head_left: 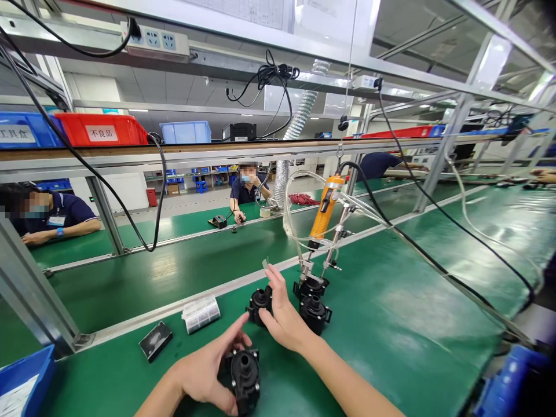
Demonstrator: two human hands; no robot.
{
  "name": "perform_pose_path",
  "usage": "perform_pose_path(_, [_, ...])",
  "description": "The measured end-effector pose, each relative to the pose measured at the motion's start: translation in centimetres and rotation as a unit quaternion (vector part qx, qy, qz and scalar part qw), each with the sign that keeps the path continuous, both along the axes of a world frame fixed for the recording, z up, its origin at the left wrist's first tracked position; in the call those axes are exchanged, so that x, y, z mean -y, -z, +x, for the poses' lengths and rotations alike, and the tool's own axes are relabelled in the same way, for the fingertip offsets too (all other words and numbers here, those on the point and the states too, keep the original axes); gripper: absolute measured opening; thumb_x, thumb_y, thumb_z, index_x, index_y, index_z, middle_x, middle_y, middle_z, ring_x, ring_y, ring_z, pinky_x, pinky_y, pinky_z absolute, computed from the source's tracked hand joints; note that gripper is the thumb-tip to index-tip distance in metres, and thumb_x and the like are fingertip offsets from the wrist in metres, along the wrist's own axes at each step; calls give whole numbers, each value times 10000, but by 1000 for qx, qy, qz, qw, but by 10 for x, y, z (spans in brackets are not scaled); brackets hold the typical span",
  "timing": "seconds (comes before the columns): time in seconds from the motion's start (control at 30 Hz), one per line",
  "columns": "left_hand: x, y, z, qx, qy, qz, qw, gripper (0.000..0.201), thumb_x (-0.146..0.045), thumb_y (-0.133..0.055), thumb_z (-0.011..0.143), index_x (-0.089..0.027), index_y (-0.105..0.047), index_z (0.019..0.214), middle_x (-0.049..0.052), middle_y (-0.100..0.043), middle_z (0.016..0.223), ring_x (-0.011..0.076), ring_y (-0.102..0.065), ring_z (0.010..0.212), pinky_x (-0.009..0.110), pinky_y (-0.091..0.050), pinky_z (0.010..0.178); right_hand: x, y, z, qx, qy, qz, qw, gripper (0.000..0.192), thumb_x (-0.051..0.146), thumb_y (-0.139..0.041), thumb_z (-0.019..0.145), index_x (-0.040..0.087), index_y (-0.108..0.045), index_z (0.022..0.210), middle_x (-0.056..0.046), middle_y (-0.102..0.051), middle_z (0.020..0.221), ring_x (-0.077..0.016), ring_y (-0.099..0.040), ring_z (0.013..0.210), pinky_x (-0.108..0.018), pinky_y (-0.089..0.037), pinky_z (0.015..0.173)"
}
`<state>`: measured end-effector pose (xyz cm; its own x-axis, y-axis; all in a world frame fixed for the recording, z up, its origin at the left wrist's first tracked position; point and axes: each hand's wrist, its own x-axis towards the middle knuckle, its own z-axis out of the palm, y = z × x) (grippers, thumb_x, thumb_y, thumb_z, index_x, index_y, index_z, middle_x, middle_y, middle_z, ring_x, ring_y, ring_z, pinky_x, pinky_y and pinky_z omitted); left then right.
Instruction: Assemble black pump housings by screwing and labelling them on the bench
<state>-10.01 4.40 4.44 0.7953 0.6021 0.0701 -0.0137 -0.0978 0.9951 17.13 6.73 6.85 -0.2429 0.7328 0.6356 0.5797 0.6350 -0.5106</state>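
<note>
Green belt table (391, 324) fills our head view. Our left hand (208, 376) wraps the nearest black pump (244, 375), its round hole facing up. Just beyond that pump, our right hand (282, 315) rests loosely on a second pump (259, 301). Two more pumps (313, 301) wait beside it, under the orange screwdriver (324, 214). We think little is done.

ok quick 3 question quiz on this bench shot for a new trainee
1. True or false: the left hand grips a black pump part.
2. The right hand reaches to: A) the orange screwdriver, B) a black part on the green mat, C) the blue bin.
3. How many black parts sit just right of the right hand?

Key: 1 true; 2 B; 3 two.
</note>
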Motion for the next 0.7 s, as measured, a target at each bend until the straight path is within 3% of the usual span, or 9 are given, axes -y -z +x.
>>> perform_pose_path(0.07, [-7,5,-4,21,31,-51,998,1436,-190,-953,466,-392,-200,1673,62,-508,1465,315,-507,1351,462,-379,1158,-2,7,-10,-20,33,-13,999,948,77,-544,903,340,-29,1655,-136,-35,1731,-370,-85,1621,-681,-294,1249])
perform_pose_path(0.17, [-16,12,-4,71,-52,-86,992,1224,-99,-798,561,-452,-317,1630,46,-536,1441,305,-491,1401,465,-386,1141,11,12,-30,-51,89,-2,995,963,159,-655,921,361,-64,1654,-128,-49,1727,-415,-68,1610,-731,-274,1236])
perform_pose_path(0.27, [-17,17,4,74,-158,-37,984,1153,-60,-719,637,-443,-299,1640,59,-516,1528,306,-400,1509,491,-303,1232,30,11,-45,-104,74,-41,991,978,276,-740,915,393,-88,1634,-121,-18,1722,-442,-205,1556,-669,-492,1096])
perform_pose_path(0.37, [-12,21,15,31,-226,51,972,1155,-118,-818,709,-385,-237,1671,76,-437,1635,328,-319,1563,506,-202,1302,37,5,-46,-185,37,-115,975,791,383,-636,998,372,-129,1604,-153,-140,1678,-352,-441,1407,-471,-637,871])
perform_pose_path(0.47, [-8,25,24,-13,-296,114,948,1071,-201,-863,746,-322,-312,1657,111,-498,1583,356,-436,1474,527,-233,1289,27,1,-34,-242,30,-139,960,657,434,-580,1022,318,-211,1553,-172,-377,1530,-287,-571,1231,-419,-613,850])
perform_pose_path(0.57, [-10,26,31,0,-329,112,938,1040,-314,-848,807,-284,-269,1671,115,-642,1352,324,-615,1254,508,-368,1201,12,-1,-22,-291,0,-173,941,710,469,-632,989,283,-211,1528,-98,-590,1209,-216,-637,914,-337,-542,709])
perform_pose_path(0.63, [-14,27,31,30,-323,82,942,1083,-433,-827,845,-266,-170,1691,106,-680,1262,300,-664,1163,482,-431,1140,8,-2,-18,-315,-50,-203,926,739,484,-669,973,263,-228,1523,-16,-623,979,-176,-597,748,-298,-466,652])
perform_pose_path(0.7, [-20,29,28,57,-319,43,945,1133,-551,-803,859,-243,-105,1696,118,-708,1242,299,-684,1150,469,-458,1113,9,-2,-18,-318,-107,-234,912,757,482,-708,955,250,-266,1524,23,-616,870,-152,-558,669,-285,-420,637])
